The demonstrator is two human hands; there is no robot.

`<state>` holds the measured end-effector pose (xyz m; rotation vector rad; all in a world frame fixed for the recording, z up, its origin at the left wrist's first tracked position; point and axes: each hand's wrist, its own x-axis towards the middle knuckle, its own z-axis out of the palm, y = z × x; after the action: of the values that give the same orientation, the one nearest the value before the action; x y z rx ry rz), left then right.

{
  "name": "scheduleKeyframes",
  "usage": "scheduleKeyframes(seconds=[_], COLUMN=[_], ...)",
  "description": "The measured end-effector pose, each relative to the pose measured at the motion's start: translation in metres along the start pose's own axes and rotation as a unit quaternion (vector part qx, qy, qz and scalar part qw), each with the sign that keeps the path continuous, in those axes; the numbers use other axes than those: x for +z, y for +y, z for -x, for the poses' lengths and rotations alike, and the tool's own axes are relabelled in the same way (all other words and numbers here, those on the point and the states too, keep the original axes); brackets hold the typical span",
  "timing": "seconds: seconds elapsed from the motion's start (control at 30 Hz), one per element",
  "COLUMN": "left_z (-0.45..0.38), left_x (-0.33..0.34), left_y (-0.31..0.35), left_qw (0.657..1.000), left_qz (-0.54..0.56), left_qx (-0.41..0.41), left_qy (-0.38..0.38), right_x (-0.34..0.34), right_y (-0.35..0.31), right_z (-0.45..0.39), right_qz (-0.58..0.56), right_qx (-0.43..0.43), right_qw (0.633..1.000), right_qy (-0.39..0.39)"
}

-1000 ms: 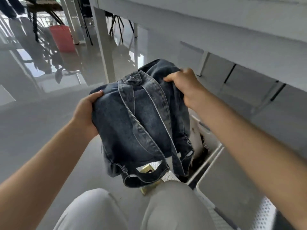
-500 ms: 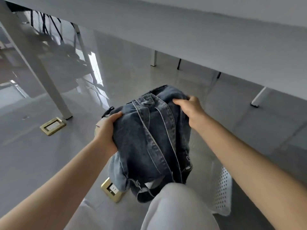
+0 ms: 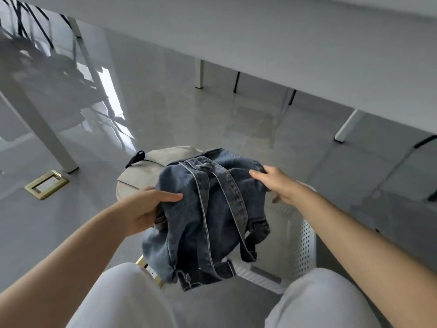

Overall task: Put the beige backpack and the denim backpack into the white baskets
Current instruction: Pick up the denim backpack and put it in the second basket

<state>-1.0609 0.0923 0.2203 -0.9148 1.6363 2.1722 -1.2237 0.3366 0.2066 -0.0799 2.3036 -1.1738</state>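
Denim backpack [image 3: 208, 218], one of two bags in view, hangs over one white basket [image 3: 300, 235], its two straps facing up. Left hand [image 3: 142, 209] pinches its left edge, while right hand [image 3: 279, 183] lies spread on its top right corner. Beige backpack [image 3: 144, 174] sits just beyond the left hand.

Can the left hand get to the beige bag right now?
Probably yes. The beige bag sits just beyond the left hand with nothing between them, but that hand is busy holding the denim bag.
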Motion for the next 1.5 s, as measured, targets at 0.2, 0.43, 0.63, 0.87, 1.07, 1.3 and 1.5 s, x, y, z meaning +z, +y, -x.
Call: scheduleKeyframes(seconds=[0.2, 0.43, 0.63, 0.87, 1.07, 1.3, 1.5], left_z=[0.004, -0.006, -0.028, -0.051, -0.062, -0.050, -0.054], left_x=[0.048, 0.089, 0.143, 0.132, 0.106, 0.109, 0.121], left_y=[0.027, 0.056, 0.013, -0.101, -0.112, -0.104, -0.143], left_qw=[0.995, 0.964, 0.934, 0.961, 0.987, 0.987, 0.928], left_qz=[0.089, 0.233, 0.318, 0.268, 0.149, 0.086, -0.252], left_qx=[0.044, 0.085, 0.039, -0.064, -0.014, 0.110, 0.265], left_qy=[0.022, -0.091, -0.157, -0.039, -0.055, -0.085, -0.075], right_x=[-0.022, -0.072, -0.082, -0.040, -0.040, -0.048, -0.031], right_y=[-0.026, -0.099, -0.070, 0.028, 0.075, 0.083, 0.047], right_z=[-0.004, 0.010, 0.008, 0.005, 0.005, 0.003, 0.013], right_qz=[0.064, 0.038, -0.016, 0.112, 0.057, 0.026, -0.177], right_qx=[-0.079, -0.097, -0.092, -0.060, 0.002, 0.058, 0.175], right_qw=[0.990, 0.963, 0.933, 0.960, 0.964, 0.963, 0.966], right_qy=[0.096, 0.249, 0.348, 0.250, 0.261, 0.262, 0.074])
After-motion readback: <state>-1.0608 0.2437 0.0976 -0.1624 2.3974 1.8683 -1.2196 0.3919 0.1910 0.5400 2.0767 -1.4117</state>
